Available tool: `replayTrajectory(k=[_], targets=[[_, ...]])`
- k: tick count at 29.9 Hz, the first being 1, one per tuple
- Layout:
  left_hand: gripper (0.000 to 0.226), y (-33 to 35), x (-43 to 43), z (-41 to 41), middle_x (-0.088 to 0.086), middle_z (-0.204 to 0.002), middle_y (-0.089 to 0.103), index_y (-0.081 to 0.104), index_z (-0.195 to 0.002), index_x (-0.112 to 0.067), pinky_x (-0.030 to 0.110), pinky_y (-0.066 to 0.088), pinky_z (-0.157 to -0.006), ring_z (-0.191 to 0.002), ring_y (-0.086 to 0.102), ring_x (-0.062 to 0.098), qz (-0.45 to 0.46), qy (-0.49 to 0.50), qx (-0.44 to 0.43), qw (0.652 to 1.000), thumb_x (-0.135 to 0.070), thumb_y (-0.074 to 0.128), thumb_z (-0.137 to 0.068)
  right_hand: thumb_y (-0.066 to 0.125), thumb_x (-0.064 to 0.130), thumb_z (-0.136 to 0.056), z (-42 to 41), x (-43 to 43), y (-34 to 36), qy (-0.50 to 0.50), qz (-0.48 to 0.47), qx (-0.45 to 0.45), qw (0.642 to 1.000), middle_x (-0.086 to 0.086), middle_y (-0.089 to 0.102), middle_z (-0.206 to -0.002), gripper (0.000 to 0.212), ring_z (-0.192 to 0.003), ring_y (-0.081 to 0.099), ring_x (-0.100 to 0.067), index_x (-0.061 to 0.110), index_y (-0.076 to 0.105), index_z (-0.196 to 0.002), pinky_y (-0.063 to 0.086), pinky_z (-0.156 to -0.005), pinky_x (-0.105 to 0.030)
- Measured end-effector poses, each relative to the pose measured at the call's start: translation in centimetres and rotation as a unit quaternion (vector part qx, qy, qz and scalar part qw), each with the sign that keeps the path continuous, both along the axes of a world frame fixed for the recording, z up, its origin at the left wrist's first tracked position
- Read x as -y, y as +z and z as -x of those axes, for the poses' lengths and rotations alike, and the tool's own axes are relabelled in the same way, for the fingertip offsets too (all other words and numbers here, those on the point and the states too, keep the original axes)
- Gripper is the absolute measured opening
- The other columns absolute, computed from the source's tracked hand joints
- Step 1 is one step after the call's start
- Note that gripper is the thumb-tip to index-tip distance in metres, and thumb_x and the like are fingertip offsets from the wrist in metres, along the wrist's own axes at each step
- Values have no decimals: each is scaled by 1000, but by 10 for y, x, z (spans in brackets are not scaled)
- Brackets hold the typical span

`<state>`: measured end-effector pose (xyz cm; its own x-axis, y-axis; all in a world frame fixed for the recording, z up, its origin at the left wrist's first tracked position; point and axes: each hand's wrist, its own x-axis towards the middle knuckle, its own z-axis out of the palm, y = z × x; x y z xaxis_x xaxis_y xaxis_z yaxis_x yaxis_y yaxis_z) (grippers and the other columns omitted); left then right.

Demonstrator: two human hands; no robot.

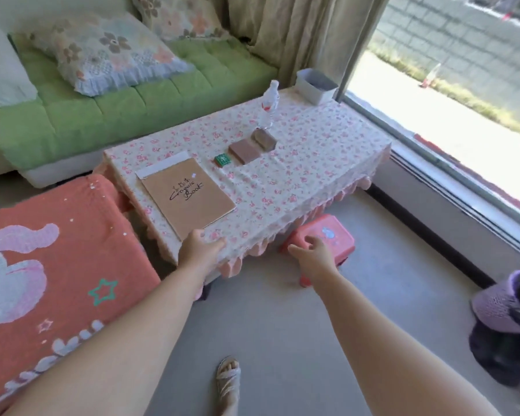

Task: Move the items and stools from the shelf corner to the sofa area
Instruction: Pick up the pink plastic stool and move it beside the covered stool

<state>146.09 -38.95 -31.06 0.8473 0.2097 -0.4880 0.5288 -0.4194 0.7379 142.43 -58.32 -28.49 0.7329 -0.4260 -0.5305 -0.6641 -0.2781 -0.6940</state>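
Observation:
A brown sketchbook [189, 196] lies on the low table [306, 163] with the floral cloth, a white pad under its far edge. My left hand [199, 247] rests open at the table's near corner, just below the sketchbook. A pink plastic stool [330, 235] stands on the floor, partly under the table's near edge. My right hand [314, 253] hovers over the stool's near left corner with fingers loosely spread, holding nothing. Further along the table lie a small green box [222, 160], two brown blocks [244, 151] and a clear water bottle [268, 105].
A green sofa [126, 109] with floral cushions lines the back. A grey bin [316, 85] sits at the table's far corner. An orange-covered seat [51, 265] stands at the left. A large window [463, 115] runs along the right; a purple bag [506, 322] lies below it.

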Motion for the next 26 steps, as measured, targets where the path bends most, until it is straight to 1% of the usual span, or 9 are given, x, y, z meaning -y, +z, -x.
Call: replayTrajectory(k=[2, 4, 8, 11, 15, 17, 18, 21, 26], targets=[[59, -4, 36, -15, 8, -140, 48, 42, -136, -10, 32, 40, -88, -123, 50, 29, 4, -25, -1, 1000, -31, 63, -85, 63, 16, -86, -3, 35, -7, -27, 4, -6, 1000, -15, 54, -129, 52, -101, 55, -26, 7, 47, -134, 46, -91, -36], [60, -6, 71, -33, 9, -142, 48, 42, -136, -9, 32, 41, -91, -125, 49, 29, 14, -42, -4, 999, -30, 64, -85, 64, 18, -84, -14, 67, -15, -50, 9, -5, 999, -13, 51, -135, 58, -101, 55, -25, 10, 43, -138, 47, -89, -33], [59, -10, 134, -85, 9, -139, 50, 43, -136, -10, 31, 40, -93, -123, 51, 28, 30, -72, -14, 997, -31, 65, -85, 63, 18, -86, -52, 127, -22, -74, 8, -21, 997, -12, 48, -136, 56, -95, 54, -26, 10, 43, -138, 46, -74, -27], [57, -5, 178, -120, 11, -138, 50, 44, -135, -9, 28, 38, -90, -122, 51, 28, 40, -101, -14, 994, -29, 64, -86, 64, 18, -85, -77, 169, -22, -82, 5, -23, 996, -13, 46, -139, 60, -118, 52, -26, 10, 40, -140, 41, -90, -29], [55, 2, 234, -157, 8, -138, 51, 44, -135, -10, 24, 40, -83, -117, 53, 26, 37, -131, -5, 991, -29, 62, -87, 66, 20, -84, -107, 223, -18, -91, 16, -27, 995, -14, 41, -143, 62, -126, 47, -27, 9, 40, -139, 42, -98, -35], [54, 2, 261, -169, 6, -136, 50, 43, -136, -10, 17, 41, -70, -108, 53, 22, 40, -133, -8, 990, -28, 62, -88, 64, 21, -85, -120, 252, -21, -83, 30, -38, 995, -14, 40, -143, 62, -127, 46, -26, 9, 39, -140, 41, -97, -34], [54, 2, 270, -173, 6, -136, 50, 43, -136, -10, 17, 39, -68, -108, 52, 22, 42, -133, -10, 990, -28, 61, -89, 63, 21, -85, -126, 263, -23, -79, 36, -39, 995, -14, 40, -144, 62, -127, 46, -26, 9, 39, -140, 41, -97, -34], [55, -12, 307, -193, 9, -137, 51, 44, -135, -8, 26, 37, -78, -120, 51, 26, 31, -124, -16, 992, -29, 62, -88, 63, 21, -85, -152, 308, -37, -62, 33, -46, 996, -14, 40, -144, 62, -129, 44, -27, 10, 38, -141, 40, -98, -34], [55, -42, 363, -201, 7, -133, 54, 49, -130, -10, 40, 47, -99, -114, 59, 28, 38, -34, -44, 998, -33, 66, -83, 63, 21, -86, -187, 381, -70, 10, 36, -78, 996, -14, 41, -144, 61, -127, 46, -28, 10, 38, -141, 40, -98, -34]])
